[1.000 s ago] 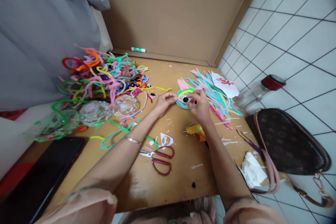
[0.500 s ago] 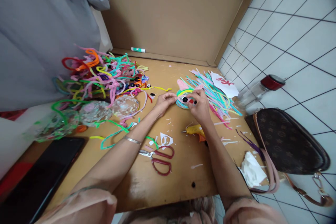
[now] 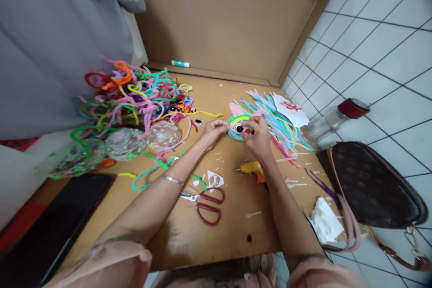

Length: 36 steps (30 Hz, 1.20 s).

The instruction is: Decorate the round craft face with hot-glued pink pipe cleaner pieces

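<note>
Nothing shifted but the camera. Left hand (image 3: 211, 132) and right hand (image 3: 258, 137) pinch the pipe-cleaner face (image 3: 238, 127) near the tabletop's far right edge, pressing eye pieces; next needs steady pressure.

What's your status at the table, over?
Left hand and right hand both pinching the round pipe-cleaner face. Face flat on the table. Glue gun lies beside the right wrist, scissors nearer, neither touched.
</note>
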{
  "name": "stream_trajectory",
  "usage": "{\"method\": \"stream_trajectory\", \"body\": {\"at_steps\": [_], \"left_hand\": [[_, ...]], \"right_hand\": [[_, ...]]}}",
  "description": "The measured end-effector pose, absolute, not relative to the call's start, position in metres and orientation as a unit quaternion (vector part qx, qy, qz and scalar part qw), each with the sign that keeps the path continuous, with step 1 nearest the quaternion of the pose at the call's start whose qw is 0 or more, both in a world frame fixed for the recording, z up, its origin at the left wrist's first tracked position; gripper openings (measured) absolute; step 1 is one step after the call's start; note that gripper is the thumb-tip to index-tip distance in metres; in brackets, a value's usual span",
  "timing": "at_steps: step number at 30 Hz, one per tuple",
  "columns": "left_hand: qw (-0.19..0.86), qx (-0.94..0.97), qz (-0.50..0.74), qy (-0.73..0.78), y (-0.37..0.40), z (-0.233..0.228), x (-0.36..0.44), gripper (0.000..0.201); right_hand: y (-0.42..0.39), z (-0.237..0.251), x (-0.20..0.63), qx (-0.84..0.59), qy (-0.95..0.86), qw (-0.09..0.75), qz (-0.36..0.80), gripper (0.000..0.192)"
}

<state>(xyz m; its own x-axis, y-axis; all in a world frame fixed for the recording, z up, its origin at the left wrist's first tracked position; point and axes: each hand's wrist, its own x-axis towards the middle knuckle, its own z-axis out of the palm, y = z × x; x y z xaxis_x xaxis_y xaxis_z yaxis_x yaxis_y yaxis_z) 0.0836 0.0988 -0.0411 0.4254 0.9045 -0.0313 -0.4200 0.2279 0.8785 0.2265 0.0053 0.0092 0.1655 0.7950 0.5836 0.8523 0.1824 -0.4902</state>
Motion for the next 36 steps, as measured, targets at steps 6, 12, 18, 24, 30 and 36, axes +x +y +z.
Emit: {"method": "stream_trajectory", "body": {"at_steps": [6, 12, 18, 24, 30, 36], "left_hand": [[0.742, 0.413, 0.445, 0.284, 0.1002, -0.0423, 0.0838, 0.022], [0.751, 0.406, 0.443, 0.274, 0.0988, -0.0421, 0.0844, 0.027], [0.757, 0.396, 0.446, 0.267, 0.0971, -0.0407, 0.0840, 0.032], [0.758, 0.399, 0.443, 0.265, 0.0957, -0.0402, 0.0833, 0.032], [0.751, 0.400, 0.456, 0.260, 0.0961, -0.0416, 0.0846, 0.036], [0.774, 0.391, 0.444, 0.226, 0.0959, -0.0387, 0.0838, 0.051]], "right_hand": [[0.0058, 0.0095, 0.2259, -0.638, -0.645, 0.420, -0.040, 0.021], [0.0073, 0.0094, 0.2284, -0.633, -0.645, 0.427, -0.030, 0.021], [0.0074, 0.0095, 0.2283, -0.631, -0.645, 0.431, -0.020, 0.021], [0.0068, 0.0091, 0.2283, -0.635, -0.641, 0.432, -0.017, 0.021], [0.0061, 0.0082, 0.2304, -0.631, -0.639, 0.440, -0.014, 0.021], [0.0068, 0.0069, 0.2320, -0.628, -0.637, 0.447, -0.020, 0.020]]}}
